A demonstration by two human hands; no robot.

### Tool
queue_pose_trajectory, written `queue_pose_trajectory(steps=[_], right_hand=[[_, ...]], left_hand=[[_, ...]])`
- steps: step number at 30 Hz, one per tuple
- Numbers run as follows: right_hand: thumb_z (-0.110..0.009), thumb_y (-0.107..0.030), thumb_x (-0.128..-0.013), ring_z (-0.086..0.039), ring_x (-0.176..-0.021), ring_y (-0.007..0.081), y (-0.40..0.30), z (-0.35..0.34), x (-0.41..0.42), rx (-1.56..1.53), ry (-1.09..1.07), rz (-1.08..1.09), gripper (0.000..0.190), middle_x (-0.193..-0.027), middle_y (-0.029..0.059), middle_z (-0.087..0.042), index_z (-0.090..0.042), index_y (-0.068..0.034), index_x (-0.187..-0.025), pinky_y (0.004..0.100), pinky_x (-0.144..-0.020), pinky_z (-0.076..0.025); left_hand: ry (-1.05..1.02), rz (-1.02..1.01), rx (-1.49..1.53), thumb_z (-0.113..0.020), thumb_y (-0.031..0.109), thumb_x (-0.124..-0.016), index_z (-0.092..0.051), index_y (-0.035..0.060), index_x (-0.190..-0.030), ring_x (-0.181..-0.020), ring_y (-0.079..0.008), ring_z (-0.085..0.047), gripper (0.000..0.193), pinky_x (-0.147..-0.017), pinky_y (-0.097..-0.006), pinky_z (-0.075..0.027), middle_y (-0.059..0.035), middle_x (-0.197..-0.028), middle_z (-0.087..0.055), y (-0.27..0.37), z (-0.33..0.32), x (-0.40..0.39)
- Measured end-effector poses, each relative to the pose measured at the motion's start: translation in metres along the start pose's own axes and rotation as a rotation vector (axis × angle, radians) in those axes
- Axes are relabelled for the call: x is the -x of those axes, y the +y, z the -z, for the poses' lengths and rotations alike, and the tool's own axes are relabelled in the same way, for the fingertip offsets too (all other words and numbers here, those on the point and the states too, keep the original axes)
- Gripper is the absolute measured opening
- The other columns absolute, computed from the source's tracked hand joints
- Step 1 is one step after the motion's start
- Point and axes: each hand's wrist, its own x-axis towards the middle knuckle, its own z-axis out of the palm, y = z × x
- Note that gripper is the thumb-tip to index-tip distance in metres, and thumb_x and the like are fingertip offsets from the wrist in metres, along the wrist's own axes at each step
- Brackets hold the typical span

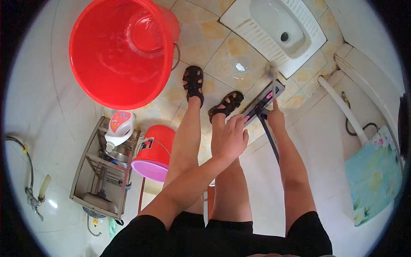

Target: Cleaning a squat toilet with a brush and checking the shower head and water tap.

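Note:
My right hand (276, 119) grips the thin, light-coloured handle (274, 93) of a small brush. The brush's blurred, greyish head (271, 69) is beside the near corner of the white squat toilet (285, 35). Beneath the brush lies a flat mop head (266, 98), dark and grey with pink parts, and its dark pole (269, 135) runs back past my right forearm. My left hand (232, 136) is at the near end of the mop head, back of the hand upward. Its palm side is hidden, so whether it holds that end is unclear.
A large red tub (99, 64) stands at upper left. Below it are a metal rack (96, 160) with a white detergent bottle (119, 128) and a red bucket (157, 141). A white pipe (343, 109) and a floral-patterned panel (374, 180) are at right. Water glints on the tiled floor (221, 54).

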Motion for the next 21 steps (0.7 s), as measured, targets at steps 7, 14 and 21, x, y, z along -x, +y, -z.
queue_pose_trajectory(steps=[7, 14, 21], right_hand=[[-0.048, -0.010, -0.087, -0.065, -0.070, 0.0422, 0.022, 0.021, -0.085, -0.045, 0.149, 0.077, 0.068, -0.077, 0.0262, -0.065, -0.020, -0.011, -0.149, 0.0521, -0.057, -0.051], [-0.048, -0.006, -0.085, -0.064, -0.067, 0.0417, 0.039, 0.018, -0.062, -0.086, 0.093, 0.051, 0.072, -0.076, 0.0258, -0.064, -0.019, -0.017, -0.150, 0.0495, -0.060, -0.050], [-0.042, -0.011, -0.090, -0.060, -0.055, 0.0282, -0.034, 0.014, -0.009, -0.478, -0.170, -0.102, 0.064, -0.074, 0.0163, -0.062, -0.020, -0.020, -0.149, 0.0413, -0.044, -0.046]], left_hand=[[-0.023, 0.068, -0.002, -0.066, 0.004, -0.073, -0.054, 0.0024, -0.110, -0.115, -0.0370, -0.044, 0.039, -0.101, -0.0452, -0.037, -0.0145, -0.119, -0.049, -0.004, -0.003, 0.006], [-0.034, -0.028, -0.030, -0.065, 0.005, -0.075, -0.054, 0.0019, -0.111, -0.116, -0.0354, -0.044, 0.037, -0.100, -0.0436, -0.037, -0.0146, -0.120, -0.050, 0.007, -0.003, -0.007], [0.005, 0.014, -0.006, -0.067, 0.004, -0.072, -0.054, 0.0009, -0.109, -0.110, -0.0368, -0.045, 0.039, -0.099, -0.0468, -0.037, -0.0149, -0.118, -0.050, 0.009, 0.001, -0.004]])
